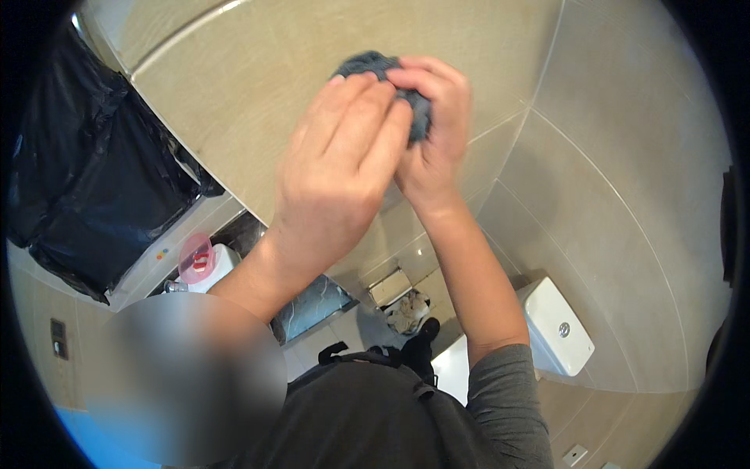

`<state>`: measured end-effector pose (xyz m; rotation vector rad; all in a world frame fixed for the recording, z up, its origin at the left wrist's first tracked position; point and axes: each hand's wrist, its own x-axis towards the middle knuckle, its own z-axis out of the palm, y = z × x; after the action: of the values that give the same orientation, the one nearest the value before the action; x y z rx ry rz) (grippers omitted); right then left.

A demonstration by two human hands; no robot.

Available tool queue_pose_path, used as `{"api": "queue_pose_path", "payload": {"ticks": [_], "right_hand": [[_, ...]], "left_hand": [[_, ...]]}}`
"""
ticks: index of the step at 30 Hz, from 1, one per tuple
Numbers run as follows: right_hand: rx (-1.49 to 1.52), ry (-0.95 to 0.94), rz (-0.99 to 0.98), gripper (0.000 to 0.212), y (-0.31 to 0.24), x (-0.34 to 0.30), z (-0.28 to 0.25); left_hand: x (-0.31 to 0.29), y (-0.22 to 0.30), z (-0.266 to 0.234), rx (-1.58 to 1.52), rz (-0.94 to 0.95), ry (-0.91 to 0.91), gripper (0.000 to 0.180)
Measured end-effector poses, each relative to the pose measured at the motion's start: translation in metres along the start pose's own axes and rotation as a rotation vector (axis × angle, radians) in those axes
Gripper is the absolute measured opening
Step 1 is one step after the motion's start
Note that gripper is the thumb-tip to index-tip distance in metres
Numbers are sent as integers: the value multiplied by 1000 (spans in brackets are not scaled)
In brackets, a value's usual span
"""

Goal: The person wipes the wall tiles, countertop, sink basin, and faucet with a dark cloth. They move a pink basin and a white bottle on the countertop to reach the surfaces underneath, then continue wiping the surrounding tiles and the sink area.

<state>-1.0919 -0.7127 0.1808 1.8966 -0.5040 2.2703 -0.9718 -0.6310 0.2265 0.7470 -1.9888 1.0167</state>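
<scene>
A dark grey-blue cloth (420, 117), bunched into a wad, is held up between my two hands in front of the beige tiled wall (258, 86). My left hand (340, 152) lies over its near side, with bent fingers pressing on it and the back of the hand showing. From the right, my right hand (439, 117) wraps around the wad, fingers curled over its edge. Part of the cloth is hidden behind the fingers. Whether the cloth touches the wall, I cannot tell.
Black plastic sheeting (101, 164) covers a panel at the left. Below it, a pink bowl (197, 256) sits by a white basin (223, 266). A white toilet cistern (558, 327) stands lower right; a bin with crumpled paper (408, 314) is on the floor. The lower left is blurred.
</scene>
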Motion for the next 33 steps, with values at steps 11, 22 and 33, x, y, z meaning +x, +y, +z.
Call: {"api": "queue_pose_path", "payload": {"ticks": [11, 22, 33], "right_hand": [[-35, -98, 16, 34, 1, -50, -8], [-78, 112, -85, 29, 8, 2, 21], [-8, 84, -343, 42, 18, 102, 11]], "left_hand": [[-21, 7, -3, -76, -58, -117, 33], [15, -16, -5, -21, -23, 4, 31], [70, -34, -14, 39, -19, 159, 37]]}}
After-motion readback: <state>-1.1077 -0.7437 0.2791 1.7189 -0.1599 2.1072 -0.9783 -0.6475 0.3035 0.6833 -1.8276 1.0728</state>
